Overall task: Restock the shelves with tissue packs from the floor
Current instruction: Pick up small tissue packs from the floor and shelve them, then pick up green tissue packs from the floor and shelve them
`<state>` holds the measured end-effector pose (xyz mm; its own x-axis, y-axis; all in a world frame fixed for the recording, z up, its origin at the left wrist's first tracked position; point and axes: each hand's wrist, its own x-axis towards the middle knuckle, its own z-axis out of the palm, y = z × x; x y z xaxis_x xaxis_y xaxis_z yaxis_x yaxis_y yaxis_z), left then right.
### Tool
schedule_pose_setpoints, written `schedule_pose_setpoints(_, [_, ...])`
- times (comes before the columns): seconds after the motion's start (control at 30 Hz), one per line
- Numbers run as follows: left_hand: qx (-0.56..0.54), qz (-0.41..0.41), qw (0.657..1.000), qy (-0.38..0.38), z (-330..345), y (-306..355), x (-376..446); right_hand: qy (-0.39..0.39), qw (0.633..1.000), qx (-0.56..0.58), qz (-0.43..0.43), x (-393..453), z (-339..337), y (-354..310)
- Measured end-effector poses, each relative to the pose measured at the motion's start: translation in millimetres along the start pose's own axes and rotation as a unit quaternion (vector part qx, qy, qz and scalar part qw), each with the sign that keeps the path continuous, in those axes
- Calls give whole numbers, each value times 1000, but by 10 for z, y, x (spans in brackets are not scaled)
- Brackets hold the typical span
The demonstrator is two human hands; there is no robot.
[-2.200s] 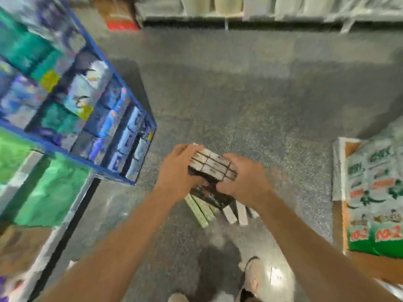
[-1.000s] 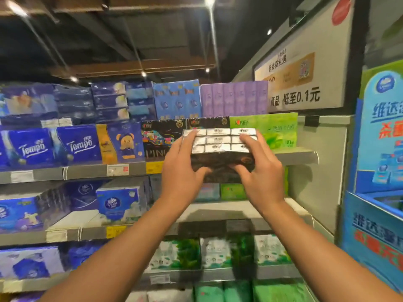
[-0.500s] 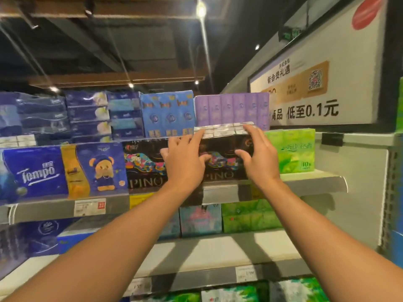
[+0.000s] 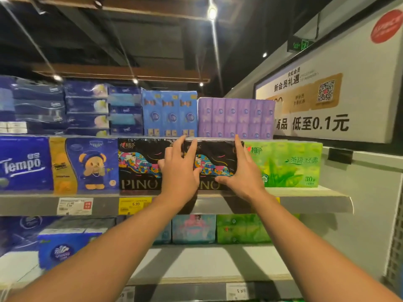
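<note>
While both hands' fingers (image 4: 237, 149) clasp the black pack (image 4: 214, 159), it sits on the grey shelf (image 4: 316, 202); dark ceiling overhead.

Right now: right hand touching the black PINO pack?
Touching. Head view: right hand lies flat on the black PINO pack, fingers up its front, thumb pressed low.

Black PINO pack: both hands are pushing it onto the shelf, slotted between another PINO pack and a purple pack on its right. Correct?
Not quite. In the head view the black PINO pack, under the left hand and right hand, has a green pack on its right; the purple pack sits above.
</note>
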<state>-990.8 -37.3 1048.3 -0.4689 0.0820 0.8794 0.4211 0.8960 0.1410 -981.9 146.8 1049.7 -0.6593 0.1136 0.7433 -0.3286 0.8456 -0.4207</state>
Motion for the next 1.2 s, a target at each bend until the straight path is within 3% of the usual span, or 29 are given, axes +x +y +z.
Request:
schedule_pose_setpoints(0.3, [-48,9,999,2,62,80,-256,4,999,-30,-44,-203,163,104])
schedule_pose_setpoints(0.6, [-147,-5,989,-26,230,397,-1001,-61,994,-49,-75,-965,-16,230])
schedule_pose_setpoints(0.83, [-253,20,959,-123,307,749,-1734,-93,984,-125,84,-2351,-389,446])
schedule_pose_setpoints(1.0, [-302,75,895,-320,206,1190,-2681,-59,935,-185,295,-3765,-740,304])
schedule_pose_setpoints(1.2, [-308,206,728,-577,-427,1715,-4246,-36,846,-227,481,-5685,-1179,-449])
